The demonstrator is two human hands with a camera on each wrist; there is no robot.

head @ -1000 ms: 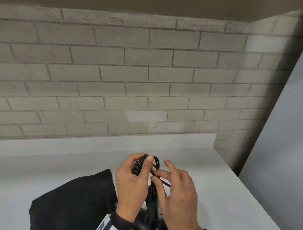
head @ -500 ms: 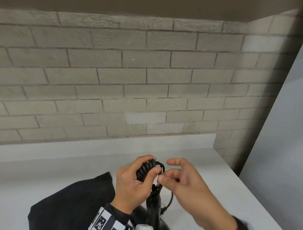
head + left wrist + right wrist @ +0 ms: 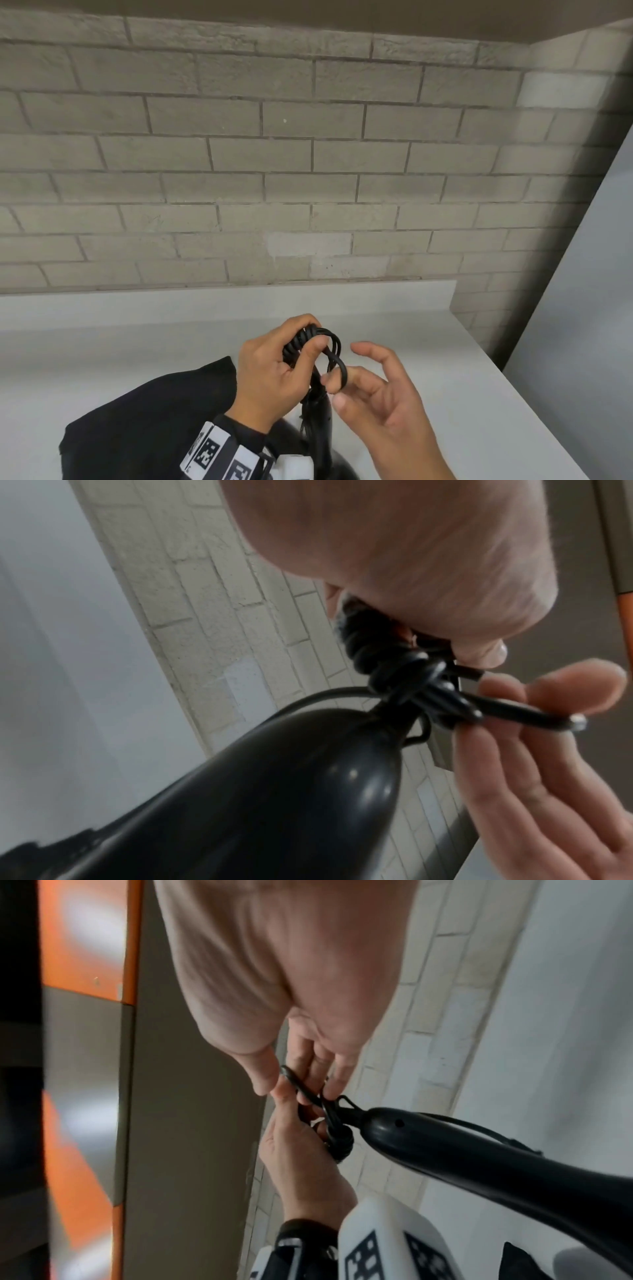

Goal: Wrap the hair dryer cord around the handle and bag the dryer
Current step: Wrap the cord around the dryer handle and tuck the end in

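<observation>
The black hair dryer (image 3: 320,431) stands handle-up over the counter, its body cut off by the frame's bottom edge. Its black cord (image 3: 301,342) is wound in tight coils at the handle's end. My left hand (image 3: 308,337) grips those coils with thumb and fingers curled round them. My right hand (image 3: 334,383), palm up, pinches a loop of cord (image 3: 340,371) just right of the coils. The left wrist view shows the handle (image 3: 274,791), the coils (image 3: 363,647) and the pinched loop (image 3: 507,715). The black bag (image 3: 147,421) lies flat to the left.
The white counter (image 3: 428,377) ends at a raised back ledge under a grey brick wall (image 3: 308,171). Its right edge (image 3: 534,421) drops off beside a pale panel. A strand of cord (image 3: 479,1127) hangs along the dryer handle (image 3: 479,1153).
My right hand has turned palm up and drawn a loop of cord out to the right of the coils. The left hand keeps its grip on the coils.
</observation>
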